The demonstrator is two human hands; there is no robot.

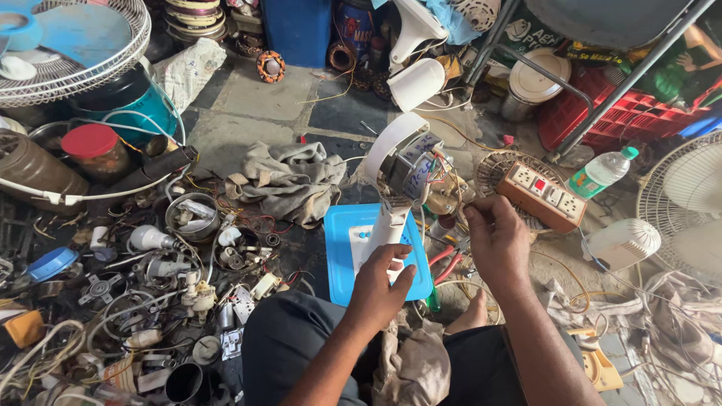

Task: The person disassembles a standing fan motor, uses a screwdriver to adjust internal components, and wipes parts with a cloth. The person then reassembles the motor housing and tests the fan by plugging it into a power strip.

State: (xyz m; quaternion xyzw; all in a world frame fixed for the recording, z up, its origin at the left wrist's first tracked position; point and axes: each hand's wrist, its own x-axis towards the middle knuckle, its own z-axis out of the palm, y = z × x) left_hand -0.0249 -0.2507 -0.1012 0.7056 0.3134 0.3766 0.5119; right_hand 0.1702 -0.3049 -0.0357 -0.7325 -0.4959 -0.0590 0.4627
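Floor-standing fan (398, 195) between both hands (380, 289)

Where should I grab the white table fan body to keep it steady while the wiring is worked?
Probably the white stem, from the near side, where the left hand already wraps it: it is narrow and upright above the blue base, clear of the exposed motor wires.

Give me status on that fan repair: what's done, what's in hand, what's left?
Done: the fan has its blade and guard off, so the motor and wires show. In hand: the left hand grips the white stem above the blue base, and the right hand pinches wires beside the motor. Left: motor still uncovered, wires loose; red-handled pliers lie on the floor by the base.
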